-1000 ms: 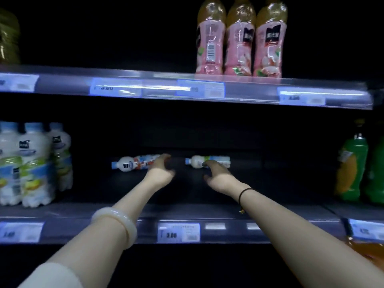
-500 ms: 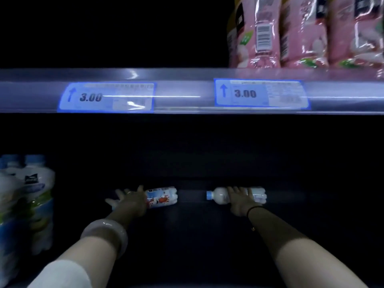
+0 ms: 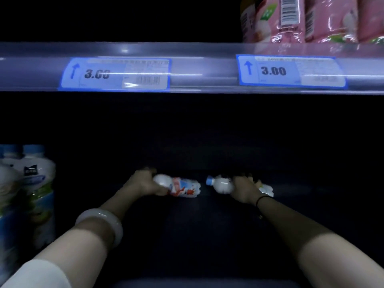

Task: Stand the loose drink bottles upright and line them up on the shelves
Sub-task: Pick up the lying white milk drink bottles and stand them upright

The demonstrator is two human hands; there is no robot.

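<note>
Two small white drink bottles lie on their sides deep in the dark middle shelf [image 3: 187, 235]. The left bottle [image 3: 182, 187] has a red and white label. My left hand [image 3: 143, 185] grips its neck end, hiding the cap. The right bottle [image 3: 221, 185] points its blue cap to the left. My right hand [image 3: 245, 189] grips its middle, and the label end shows behind the wrist. Both arms reach far into the shelf.
Upright white bottles with blue caps and green labels [image 3: 27, 194] stand at the left of the same shelf. The upper shelf rail [image 3: 197, 67] with 3.00 price tags hangs just overhead, and pink-labelled bottles [image 3: 311, 19] stand on it at the right.
The view has moved closer into the shelf. Both hands, which were lying over the bottles, now have their fingers wrapped round them. The left bottle has tilted slightly.
</note>
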